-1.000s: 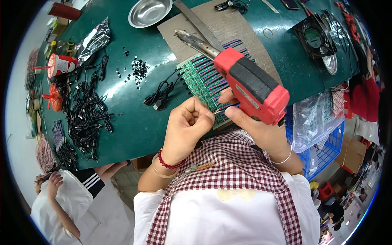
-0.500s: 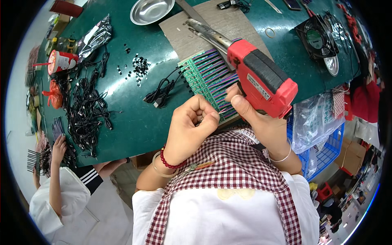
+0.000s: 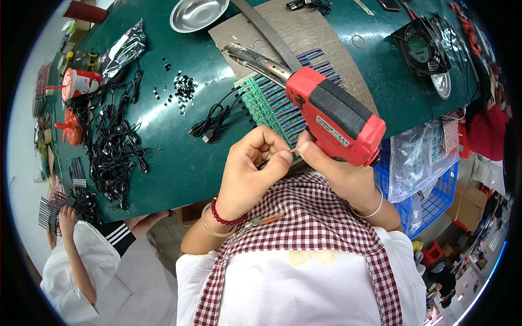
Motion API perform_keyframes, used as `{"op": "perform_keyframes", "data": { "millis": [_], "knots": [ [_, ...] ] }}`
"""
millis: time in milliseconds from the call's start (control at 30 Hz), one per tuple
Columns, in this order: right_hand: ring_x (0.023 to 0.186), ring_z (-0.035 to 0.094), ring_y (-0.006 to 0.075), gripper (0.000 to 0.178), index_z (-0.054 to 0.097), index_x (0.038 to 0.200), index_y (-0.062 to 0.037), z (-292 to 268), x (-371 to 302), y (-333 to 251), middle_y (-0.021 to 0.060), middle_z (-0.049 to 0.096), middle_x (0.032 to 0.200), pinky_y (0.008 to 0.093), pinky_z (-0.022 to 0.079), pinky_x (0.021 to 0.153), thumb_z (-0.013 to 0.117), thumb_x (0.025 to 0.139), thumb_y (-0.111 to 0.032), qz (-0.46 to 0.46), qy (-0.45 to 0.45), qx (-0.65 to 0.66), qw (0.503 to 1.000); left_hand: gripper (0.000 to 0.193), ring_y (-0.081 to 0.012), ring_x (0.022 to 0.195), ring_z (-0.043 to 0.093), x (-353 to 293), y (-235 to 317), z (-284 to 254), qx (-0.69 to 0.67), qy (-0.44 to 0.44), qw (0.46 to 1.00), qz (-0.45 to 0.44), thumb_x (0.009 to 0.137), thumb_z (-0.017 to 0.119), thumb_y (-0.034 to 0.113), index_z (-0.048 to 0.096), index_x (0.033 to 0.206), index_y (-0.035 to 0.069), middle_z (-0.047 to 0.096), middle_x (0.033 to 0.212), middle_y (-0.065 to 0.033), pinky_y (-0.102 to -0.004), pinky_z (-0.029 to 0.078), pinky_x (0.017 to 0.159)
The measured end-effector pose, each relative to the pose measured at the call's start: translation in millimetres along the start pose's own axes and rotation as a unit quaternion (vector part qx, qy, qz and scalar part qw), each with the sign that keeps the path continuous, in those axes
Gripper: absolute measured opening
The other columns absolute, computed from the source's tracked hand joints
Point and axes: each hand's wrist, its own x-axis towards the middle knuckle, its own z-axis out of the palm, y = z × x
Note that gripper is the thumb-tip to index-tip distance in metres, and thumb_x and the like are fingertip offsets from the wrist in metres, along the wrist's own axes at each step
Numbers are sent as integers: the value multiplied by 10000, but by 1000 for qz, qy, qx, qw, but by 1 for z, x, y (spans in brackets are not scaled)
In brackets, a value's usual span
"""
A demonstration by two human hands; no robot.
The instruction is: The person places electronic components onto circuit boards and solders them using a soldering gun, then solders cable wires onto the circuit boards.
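My right hand [image 3: 338, 173] is wrapped around a red and black soldering gun [image 3: 336, 111], whose long metal tip points toward the upper left. Left of it, my left hand [image 3: 251, 165] is closed in a pinch on a thin wire end [image 3: 294, 150], with the right thumb touching close by. Just beyond the fingers lies a panel of green circuit boards [image 3: 262, 111] with rows of coloured wires [image 3: 288, 111]. The panel rests on a brown board [image 3: 340, 49], and a flat metal bar [image 3: 266, 31] lies across it. The soldering gun hides part of the wires.
A black USB cable [image 3: 209, 127], small black parts [image 3: 185, 89] and a heap of black cables [image 3: 114, 157] lie left on the green table. A metal dish [image 3: 198, 15], a fan [image 3: 420, 49] and a blue basket [image 3: 429, 204] surround it. A co-worker's hand [image 3: 67, 220] is far left.
My right hand has brought the soldering gun left and lower, its thumb now meeting the left fingertips. The left hand stays pinched. The co-worker's hand has shifted down and left.
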Motion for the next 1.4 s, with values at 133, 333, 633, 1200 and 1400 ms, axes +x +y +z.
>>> {"op": "perform_keyframes", "data": {
  "millis": [133, 333, 633, 1200, 1400],
  "knots": [
    [759, 607, 107, 164, 573, 959, 4, -1, 8, -14, 42, 635, 814, 242, 478, 675, 636, 819, -53, 45, 13, -2, 999, 64, -16, 673, 465, 1, 2, -1, 46, 3, 999, 18, 808, 587, 10, 535, 845, 12, 544, 781, 22, -171, 375, 586],
    [763, 610, 195, 340, 482, 1149, 54, -25, 1, -11, 116, 616, 808, 312, 488, 728, 590, 858, -86, 21, 104, -38, 994, 69, -50, 543, 414, 10, 11, -22, 315, 84, 938, 117, 714, 617, 6, 567, 760, 20, 521, 711, 1, -201, 324, 480],
    [486, 459, 103, 341, 503, 1094, 49, -56, -29, 19, 47, 511, 603, 233, 343, 452, 606, 865, -182, 37, 91, -81, 992, 125, -212, 685, 551, 48, 19, -50, 604, 100, 759, 222, 689, 634, 24, 548, 776, 49, 543, 864, -41, -324, 443, 577],
    [650, 551, 195, 228, 618, 927, -42, -45, -17, 28, 77, 559, 781, 292, 429, 581, 698, 765, -181, 16, 20, -191, 981, 105, -243, 688, 558, 67, 23, -62, 633, 81, 741, 209, 721, 627, 52, 542, 783, 61, 532, 869, -49, -339, 453, 587],
    [655, 556, 204, 211, 615, 911, -45, -46, -16, 28, 77, 561, 789, 315, 441, 582, 693, 754, -162, 12, 7, -195, 981, 107, -246, 683, 557, 68, 24, -61, 644, 80, 731, 210, 718, 625, 56, 539, 781, 57, 529, 874, -52, -342, 452, 589]
  ]
}}
